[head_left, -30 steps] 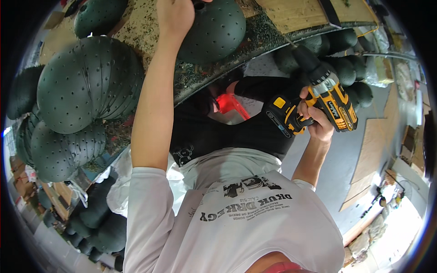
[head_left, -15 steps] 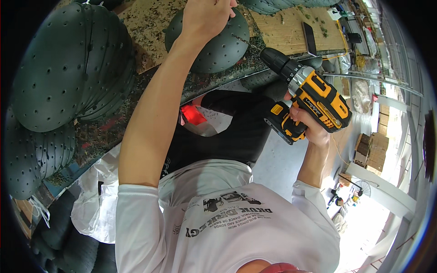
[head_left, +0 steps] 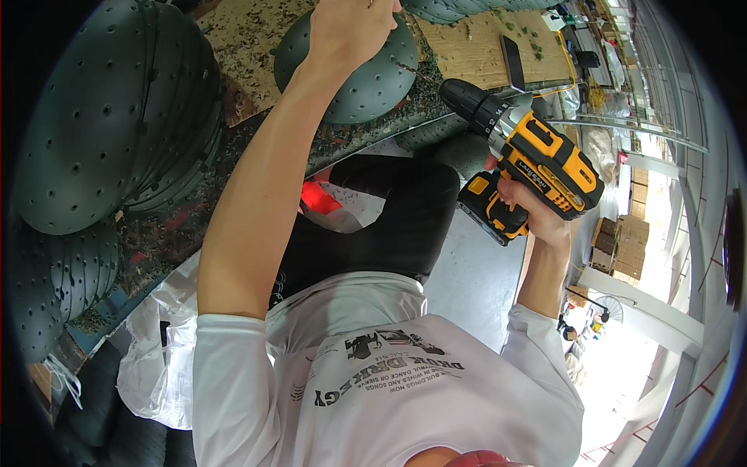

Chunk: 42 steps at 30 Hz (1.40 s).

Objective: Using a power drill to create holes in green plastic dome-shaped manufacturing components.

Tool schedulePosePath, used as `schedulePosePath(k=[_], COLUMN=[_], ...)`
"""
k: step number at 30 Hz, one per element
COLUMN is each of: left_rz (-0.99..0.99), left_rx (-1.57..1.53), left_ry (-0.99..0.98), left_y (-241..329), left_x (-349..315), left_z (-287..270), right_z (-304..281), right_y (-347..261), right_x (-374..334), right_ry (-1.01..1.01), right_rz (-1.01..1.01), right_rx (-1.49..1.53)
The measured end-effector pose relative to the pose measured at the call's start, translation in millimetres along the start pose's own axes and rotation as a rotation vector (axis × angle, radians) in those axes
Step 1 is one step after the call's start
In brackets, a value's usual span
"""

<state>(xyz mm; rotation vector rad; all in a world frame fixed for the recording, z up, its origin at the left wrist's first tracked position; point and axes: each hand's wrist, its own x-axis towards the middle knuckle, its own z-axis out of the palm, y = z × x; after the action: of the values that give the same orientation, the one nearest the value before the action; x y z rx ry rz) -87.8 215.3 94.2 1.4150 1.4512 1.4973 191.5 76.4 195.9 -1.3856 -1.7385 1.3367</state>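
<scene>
My right hand [head_left: 537,208] grips a yellow-and-black cordless drill [head_left: 537,159], its fingers around the handle above the battery. The long thin bit points up and left, and its tip lies over the right side of a dark green dome [head_left: 366,89] dotted with small holes. Whether the tip touches the dome cannot be told. My left hand [head_left: 354,31] is over the dome's far side at the upper edge of the view. Its fingers look curled closed, partly cut off by the frame, so what they hold is hidden.
Stacks of similar perforated dark green domes [head_left: 93,117] stand at the left. Shavings litter the work table [head_left: 245,47]. A phone [head_left: 512,62] lies on a brown board [head_left: 463,50] at the right. A white plastic bag [head_left: 159,350] hangs by the near left edge. Cardboard boxes [head_left: 630,241] stand farther right.
The view has shifted slightly, moving the domes, board and phone a little left in the picture. The drill is tilted slightly differently, still in my right hand; my left hand stays by the dome.
</scene>
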Motion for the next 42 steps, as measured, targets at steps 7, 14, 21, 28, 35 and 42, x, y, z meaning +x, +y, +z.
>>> schedulePosePath(k=[7,14,21,28,35,42], left_rz=[0.081,0.078,0.186,0.292,0.180,0.104], left_rx=[0.147,0.163,0.260,0.298,0.252,0.195], left_ry=[0.002,0.013,0.083,0.143,0.108,0.045], left_y=[-1.9,5.5,0.8,-1.9,1.8,1.6], left_x=[-3.3,-4.2,-3.4,-3.2,-5.5,-5.3], left_z=[4.6,6.0,17.0,18.2,16.2,14.5], right_z=[-11.1,-30.0,-11.6,-16.4,-36.7,-38.9], right_y=[-33.9,-66.4,-50.0,-56.7,-63.1,-64.7], right_x=[13.6,37.0,71.4,95.0,49.4,33.9], right_ry=[-0.061,-0.176,-0.162,-0.279,-0.134,-0.071], right_rz=[-0.145,0.036,-0.034,0.073,0.036,0.042], right_rx=[-0.473,-0.345,-0.797,-0.676,-0.440,-0.452])
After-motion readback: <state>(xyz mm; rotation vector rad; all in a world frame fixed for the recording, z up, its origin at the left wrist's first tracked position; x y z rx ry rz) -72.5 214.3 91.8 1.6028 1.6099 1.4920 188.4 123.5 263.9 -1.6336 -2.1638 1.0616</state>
